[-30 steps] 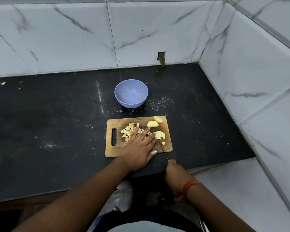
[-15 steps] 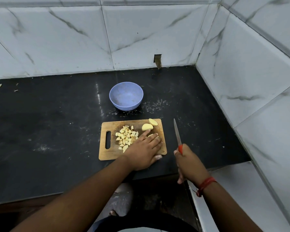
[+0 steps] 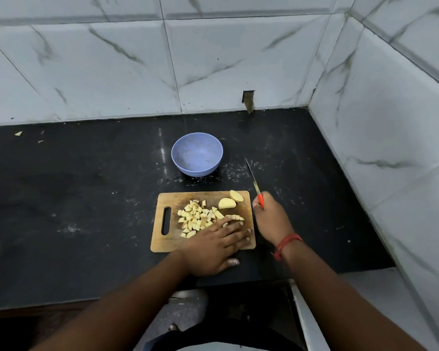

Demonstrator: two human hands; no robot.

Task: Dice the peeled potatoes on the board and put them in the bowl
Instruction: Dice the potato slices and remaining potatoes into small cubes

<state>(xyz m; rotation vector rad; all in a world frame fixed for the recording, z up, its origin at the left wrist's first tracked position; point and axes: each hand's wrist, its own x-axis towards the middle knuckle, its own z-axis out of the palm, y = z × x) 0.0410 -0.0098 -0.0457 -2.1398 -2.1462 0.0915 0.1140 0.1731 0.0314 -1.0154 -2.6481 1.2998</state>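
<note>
A wooden cutting board (image 3: pixel 167 241) lies on the black counter. A heap of diced potato (image 3: pixel 196 218) covers its middle, and two larger potato pieces (image 3: pixel 227 203) sit at its far right corner. My left hand (image 3: pixel 217 243) rests flat on the board's near right part, fingers spread, touching a few cut bits. My right hand (image 3: pixel 270 216) is just right of the board, shut on a red-handled knife (image 3: pixel 254 182) whose blade points away toward the wall. The blue bowl (image 3: pixel 197 153) stands beyond the board and looks empty.
The black counter (image 3: pixel 74 198) ends at white marble tiled walls behind and on the right (image 3: pixel 378 122). Small scraps lie at the far left (image 3: pixel 18 133). The counter's front edge runs just under my forearms.
My right hand lifted the knife off the board and moved it out to the board's right side. My left hand slid right, flattening over the last cut bits.
</note>
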